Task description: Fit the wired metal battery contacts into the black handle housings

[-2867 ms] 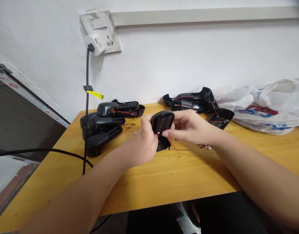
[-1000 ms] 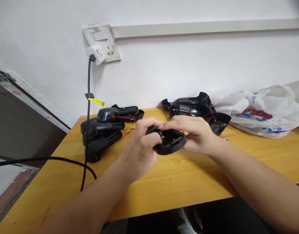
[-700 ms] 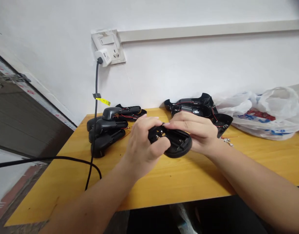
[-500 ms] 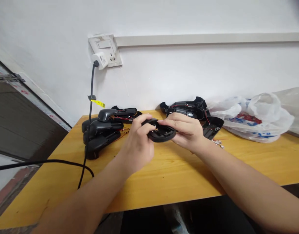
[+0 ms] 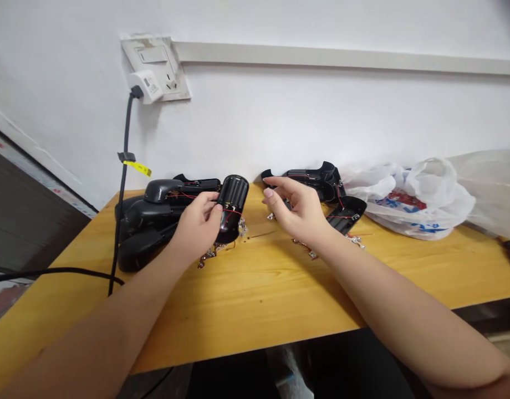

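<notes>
My left hand (image 5: 200, 224) grips a black plastic casing (image 5: 234, 194) by its left edge, held upright with its ribbed hollow inside facing me and a red wire across it. To the right, my right hand (image 5: 296, 208) is raised with thumb and fingers apart, nothing between them. Behind my left hand lies a pile of black casings (image 5: 142, 221) with red wires. More open black casings (image 5: 313, 180) lie behind my right hand. Small metal contacts on wires (image 5: 207, 256) are scattered on the table below the held casing.
The wooden table (image 5: 222, 310) stands against a white wall. A black cable (image 5: 124, 127) hangs from a white plug (image 5: 147, 87) in the wall socket and crosses the table's left side. A white plastic bag (image 5: 425, 221) with red contents sits at the right.
Both hands were on the black casing; my right hand has let go and moved off it. My left hand has tipped the casing upright. The view has shifted slightly.
</notes>
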Tool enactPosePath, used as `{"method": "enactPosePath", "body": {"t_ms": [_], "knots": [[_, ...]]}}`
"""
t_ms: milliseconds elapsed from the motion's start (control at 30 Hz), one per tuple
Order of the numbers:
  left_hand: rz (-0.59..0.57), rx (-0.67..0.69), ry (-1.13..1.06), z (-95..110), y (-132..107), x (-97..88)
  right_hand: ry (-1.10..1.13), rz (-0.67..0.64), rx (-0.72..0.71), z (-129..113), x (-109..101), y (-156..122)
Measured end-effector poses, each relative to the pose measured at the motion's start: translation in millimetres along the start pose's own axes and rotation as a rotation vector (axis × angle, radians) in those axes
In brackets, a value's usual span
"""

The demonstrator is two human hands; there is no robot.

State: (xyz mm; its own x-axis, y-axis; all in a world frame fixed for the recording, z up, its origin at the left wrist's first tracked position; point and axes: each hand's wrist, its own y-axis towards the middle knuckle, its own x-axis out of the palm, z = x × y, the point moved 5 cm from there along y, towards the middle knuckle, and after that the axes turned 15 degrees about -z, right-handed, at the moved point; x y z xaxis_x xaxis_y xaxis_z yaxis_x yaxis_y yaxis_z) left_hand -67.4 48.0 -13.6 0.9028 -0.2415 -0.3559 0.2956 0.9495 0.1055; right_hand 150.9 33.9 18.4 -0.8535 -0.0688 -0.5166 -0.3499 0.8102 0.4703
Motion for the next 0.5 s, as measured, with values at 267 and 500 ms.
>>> {"method": "enactPosePath", "body": {"t_ms": [267,500], "knots": [[0.258,-0.179,0.434,4,-1,-44.9,-0.031,0.013,0.118,10,-3,3],[0.248,-0.158,0.610,6,-1,-53.4,-0.181,-0.051,0.232,19,-5,5]]}}
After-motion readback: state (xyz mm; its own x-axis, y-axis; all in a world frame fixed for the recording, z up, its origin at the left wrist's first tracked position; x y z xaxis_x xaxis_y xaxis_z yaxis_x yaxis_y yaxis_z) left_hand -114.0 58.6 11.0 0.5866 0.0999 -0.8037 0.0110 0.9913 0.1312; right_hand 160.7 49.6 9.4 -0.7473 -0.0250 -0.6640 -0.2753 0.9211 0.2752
